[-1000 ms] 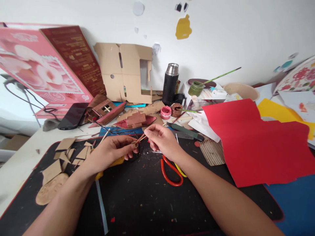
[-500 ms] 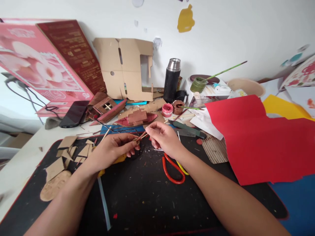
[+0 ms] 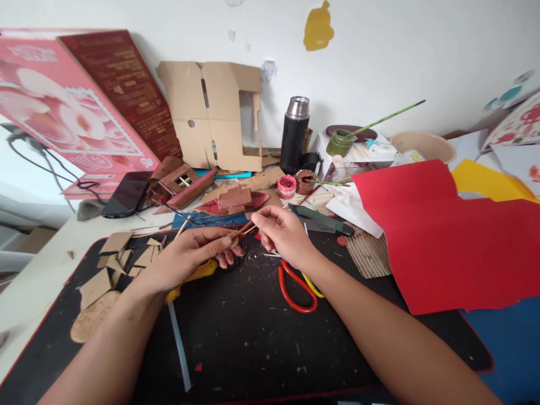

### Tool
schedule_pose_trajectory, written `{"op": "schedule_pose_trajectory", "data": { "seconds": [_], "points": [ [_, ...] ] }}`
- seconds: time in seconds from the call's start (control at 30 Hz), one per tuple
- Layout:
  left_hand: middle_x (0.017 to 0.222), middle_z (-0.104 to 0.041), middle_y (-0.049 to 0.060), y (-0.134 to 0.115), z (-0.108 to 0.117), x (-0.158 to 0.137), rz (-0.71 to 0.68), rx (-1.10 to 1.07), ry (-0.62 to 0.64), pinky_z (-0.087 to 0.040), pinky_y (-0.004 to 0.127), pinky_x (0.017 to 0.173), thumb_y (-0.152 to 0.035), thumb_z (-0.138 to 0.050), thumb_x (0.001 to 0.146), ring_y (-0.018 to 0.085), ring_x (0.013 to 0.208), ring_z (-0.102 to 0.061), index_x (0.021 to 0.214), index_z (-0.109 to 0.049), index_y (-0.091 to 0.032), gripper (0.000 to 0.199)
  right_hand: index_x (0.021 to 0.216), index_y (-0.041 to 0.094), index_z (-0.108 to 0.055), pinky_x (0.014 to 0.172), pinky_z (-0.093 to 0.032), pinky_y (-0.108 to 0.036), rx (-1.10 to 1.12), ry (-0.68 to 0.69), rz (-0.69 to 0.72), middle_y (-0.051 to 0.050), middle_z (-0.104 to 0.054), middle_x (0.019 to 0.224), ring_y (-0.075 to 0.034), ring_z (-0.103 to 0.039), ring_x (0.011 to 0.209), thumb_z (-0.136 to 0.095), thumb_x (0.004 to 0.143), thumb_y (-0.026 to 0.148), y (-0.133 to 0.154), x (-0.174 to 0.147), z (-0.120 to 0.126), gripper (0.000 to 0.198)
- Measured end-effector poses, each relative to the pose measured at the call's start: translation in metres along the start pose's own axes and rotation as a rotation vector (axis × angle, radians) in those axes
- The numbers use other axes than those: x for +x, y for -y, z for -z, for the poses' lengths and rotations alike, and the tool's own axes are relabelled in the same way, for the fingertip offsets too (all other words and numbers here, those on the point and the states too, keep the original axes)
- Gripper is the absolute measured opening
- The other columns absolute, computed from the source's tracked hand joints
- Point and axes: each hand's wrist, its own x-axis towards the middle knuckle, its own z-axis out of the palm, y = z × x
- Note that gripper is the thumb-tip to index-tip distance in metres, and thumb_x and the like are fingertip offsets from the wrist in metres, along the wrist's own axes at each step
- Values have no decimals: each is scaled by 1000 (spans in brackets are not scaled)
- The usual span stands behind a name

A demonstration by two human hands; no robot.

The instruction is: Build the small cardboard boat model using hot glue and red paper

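My left hand (image 3: 202,250) is closed in a pinch on a small brown piece (image 3: 234,238), which the fingers largely cover. Thin wooden sticks (image 3: 247,228), one of them reddish brown, run from that piece towards my right hand (image 3: 280,233). My right hand is closed too, its thumb and forefinger pinching the stick ends. Beneath my left wrist lies a yellow glue gun (image 3: 202,271), partly hidden, with a translucent glue stick (image 3: 180,349) trailing from it. Scissors with red and yellow handles (image 3: 297,289) rest by my right forearm.
Cardboard scraps (image 3: 116,243) lie at left on the black mat (image 3: 244,349). Behind stand painted model boats (image 3: 234,202), paint jars (image 3: 287,187) and a black flask (image 3: 295,135). A green cutter (image 3: 323,218) and red sheet (image 3: 447,242) are to the right.
My hands stay close together in nearly the same place, with the fingers and the sticks between them shifting slightly. The whole view has moved a little.
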Motion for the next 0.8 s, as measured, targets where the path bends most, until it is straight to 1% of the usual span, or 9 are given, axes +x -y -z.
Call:
{"op": "schedule_pose_trajectory", "data": {
  "seconds": [0.07,0.17,0.23,0.47,0.53,0.67,0.8],
  "points": [
    [97,-82,12,0,0,0,-1,-9,6,-60,28,72,-55,-70,103,19,80,-74,104,-83,-15,42,92,24,-60,44,-34,-25,4,-2,3,9,-54,54,-10,-45,42,-76,91,62,0,0,0,41],
    [93,-82,11,-1,-1,0,1,-22,-22,-60,27,70,-53,-71,103,18,77,-73,104,-82,-14,40,91,24,-60,45,-34,-25,9,-5,13,10,-53,53,-10,-45,42,-76,91,62,0,0,-1,41],
    [95,-82,12,-1,-1,1,5,-24,-38,-60,28,69,-54,-72,102,18,76,-73,104,-82,-14,41,91,24,-60,45,-34,-25,4,-3,20,10,-53,53,-10,-45,42,-76,91,62,-1,-1,-1,41],
    [103,-84,14,2,-1,1,24,-53,-27,-62,30,71,-53,-71,103,19,77,-75,111,-82,-13,42,91,24,-60,45,-33,-26,-23,-13,11,9,-54,56,-10,-46,42,-75,91,62,-1,0,0,41],
    [100,-84,14,3,-2,1,29,-63,-29,-61,30,71,-53,-71,103,19,76,-75,110,-83,-12,43,91,24,-60,45,-33,-26,-23,-15,12,9,-54,55,-10,-46,42,-75,91,62,0,0,0,41],
    [88,-82,13,2,-2,1,22,-72,-32,-61,29,71,-58,-68,104,19,74,-74,104,-84,-12,49,92,24,-61,45,-34,-25,-22,-12,15,9,-54,54,-10,-46,42,-75,92,59,0,0,1,38],
    [97,-84,13,-1,-3,2,25,-48,-36,-61,29,69,-59,-73,100,20,76,-75,108,-83,-14,47,92,24,-60,45,-33,-25,-36,-9,14,9,-54,54,-10,-47,43,-74,92,60,-1,1,1,39]
  ]
}}
